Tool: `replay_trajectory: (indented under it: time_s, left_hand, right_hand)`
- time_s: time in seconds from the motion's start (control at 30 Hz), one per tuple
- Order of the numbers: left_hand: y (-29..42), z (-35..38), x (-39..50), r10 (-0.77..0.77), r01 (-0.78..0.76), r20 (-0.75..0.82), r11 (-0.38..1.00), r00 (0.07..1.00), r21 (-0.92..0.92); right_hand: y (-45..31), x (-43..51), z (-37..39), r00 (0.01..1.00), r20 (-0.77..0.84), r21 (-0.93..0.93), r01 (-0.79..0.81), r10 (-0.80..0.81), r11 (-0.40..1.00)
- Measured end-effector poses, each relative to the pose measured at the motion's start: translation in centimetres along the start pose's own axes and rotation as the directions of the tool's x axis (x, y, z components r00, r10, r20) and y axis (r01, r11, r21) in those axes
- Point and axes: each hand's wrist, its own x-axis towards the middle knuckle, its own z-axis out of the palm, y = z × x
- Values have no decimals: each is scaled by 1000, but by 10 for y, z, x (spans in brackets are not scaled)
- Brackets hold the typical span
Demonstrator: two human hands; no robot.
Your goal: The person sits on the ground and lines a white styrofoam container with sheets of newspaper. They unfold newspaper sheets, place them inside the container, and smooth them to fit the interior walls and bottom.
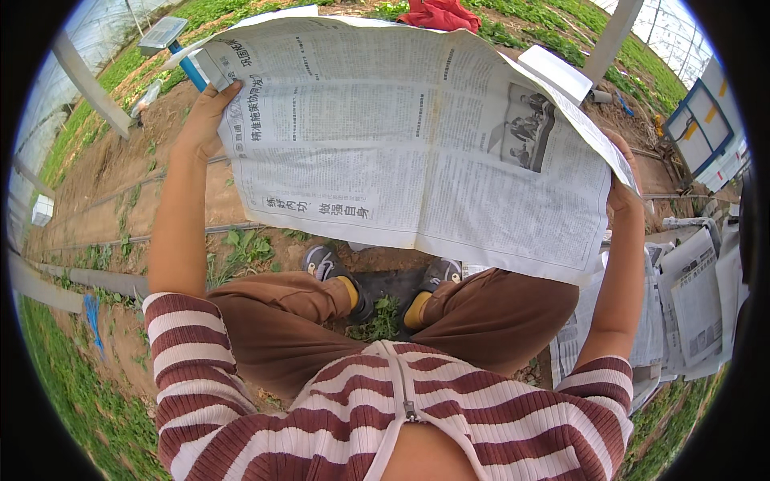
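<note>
A wide newspaper sheet (pixel 361 138) is spread out in the air in front of me, above my knees and shoes. It bears print and a photograph near its right side. My left hand (pixel 207 120) pinches its left edge, thumb on the near face. At the right edge, my right hand (pixel 624 171) grips the paper; some of its fingers are hidden behind the sheet. The sheet bows between the two hands, and a yellowed crease runs down its middle. What lies directly behind it is hidden.
Stacked newspapers (pixel 692 294) lie at my right. Beyond the sheet are a scale (pixel 162 36) on a blue post, a white foam box (pixel 554 73) and a red cloth item (pixel 442 15). Concrete posts (pixel 90 84) stand among green crop rows. Blue twine (pixel 93 318) hangs at left.
</note>
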Motion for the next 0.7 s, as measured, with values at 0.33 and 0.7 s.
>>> replay_trajectory:
  time_s: [0.33,0.7]
  left_hand:
    - [-7,-13,-4,-36,226,317,776,948,-588]
    - [-7,-44,-19,-368,353,98,924,925,147]
  right_hand:
    - [12,7,13,938,342,225,-19,-61,974]
    - [25,19,13,971,126,-437,-129,203,890]
